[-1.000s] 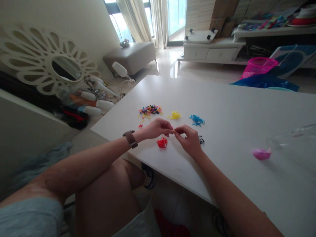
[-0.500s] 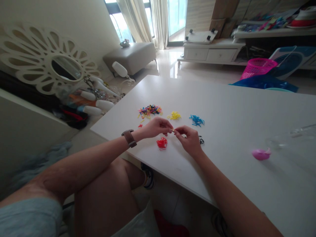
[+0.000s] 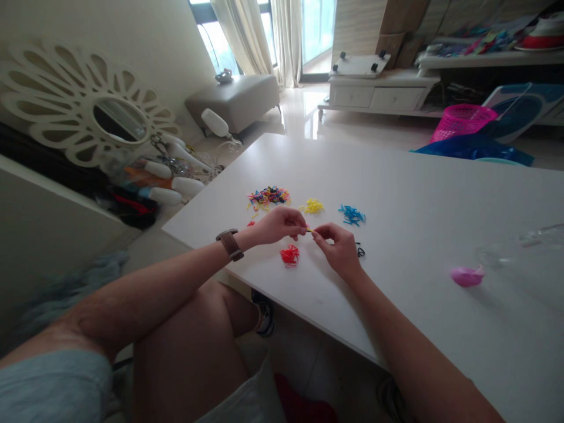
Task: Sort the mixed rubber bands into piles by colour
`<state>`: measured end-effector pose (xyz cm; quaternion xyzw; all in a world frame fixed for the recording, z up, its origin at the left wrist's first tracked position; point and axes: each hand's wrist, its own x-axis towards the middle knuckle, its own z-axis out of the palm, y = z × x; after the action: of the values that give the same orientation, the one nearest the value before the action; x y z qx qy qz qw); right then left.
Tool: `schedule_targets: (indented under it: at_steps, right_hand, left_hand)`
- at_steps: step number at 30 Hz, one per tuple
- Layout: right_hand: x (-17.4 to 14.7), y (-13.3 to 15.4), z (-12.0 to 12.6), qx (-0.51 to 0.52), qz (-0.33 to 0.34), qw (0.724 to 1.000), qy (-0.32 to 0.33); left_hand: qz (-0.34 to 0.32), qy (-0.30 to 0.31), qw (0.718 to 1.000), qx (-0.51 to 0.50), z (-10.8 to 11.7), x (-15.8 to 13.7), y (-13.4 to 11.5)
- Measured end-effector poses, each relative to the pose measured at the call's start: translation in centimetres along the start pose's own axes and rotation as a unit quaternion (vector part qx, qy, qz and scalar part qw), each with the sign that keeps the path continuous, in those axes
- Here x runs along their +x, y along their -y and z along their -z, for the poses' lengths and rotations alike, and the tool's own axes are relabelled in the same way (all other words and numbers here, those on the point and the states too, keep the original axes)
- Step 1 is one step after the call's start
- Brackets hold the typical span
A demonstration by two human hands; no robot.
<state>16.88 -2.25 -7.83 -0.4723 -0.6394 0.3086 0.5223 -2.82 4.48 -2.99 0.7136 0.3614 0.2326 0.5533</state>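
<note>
My left hand [image 3: 284,225] and my right hand [image 3: 337,247] meet fingertip to fingertip above the white table [image 3: 396,200]. Pinched between them are small rubber bands [image 3: 309,230], which look yellow and black. Just below my left hand lies a pile of red rubber bands [image 3: 289,256]. Black rubber bands [image 3: 361,251] are partly hidden behind my right hand. Beyond my hands sit a yellow pile [image 3: 314,205], a blue pile [image 3: 352,214] and a mixed-colour pile [image 3: 268,196] of bands.
A pink balloon-like object [image 3: 467,276] lies on the table at the right, near a clear, see-through item [image 3: 529,241]. White lamp shades [image 3: 187,187] stand beyond the left edge. A pink basket [image 3: 462,122] is past the far right edge.
My fingertips have drawn slightly apart, and the bands between them show as a short stretched strand. The piles lie as before.
</note>
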Motion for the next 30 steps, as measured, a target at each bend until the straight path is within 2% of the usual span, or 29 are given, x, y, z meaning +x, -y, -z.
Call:
schedule_targets:
  at_steps: [8, 16, 23, 26, 30]
  right_hand:
    - [0.1, -0.2, 0.1, -0.011, -0.006, 1.000, 0.002]
    - [0.1, 0.4, 0.0, -0.049, 0.020, 0.999, 0.001]
    - [0.4, 0.4, 0.4, -0.081, 0.030, 0.995, -0.056]
    - [0.2, 0.5, 0.3, -0.085, 0.034, 0.993, -0.077]
    - [0.1, 0.4, 0.2, -0.093, 0.051, 0.991, -0.075]
  left_hand:
    - [0.003, 0.004, 1.000, 0.011, 0.0, 0.1, 0.0]
    - [-0.017, 0.007, 0.998, 0.063, 0.1, 0.2, -0.6]
    - [-0.034, -0.022, 0.997, 0.073, 1.6, 0.4, -1.6]
    - [-0.030, -0.028, 0.998, 0.048, 0.9, 0.5, -1.6]
    - [-0.025, 0.007, 0.999, 0.027, -0.6, 0.8, -1.3]
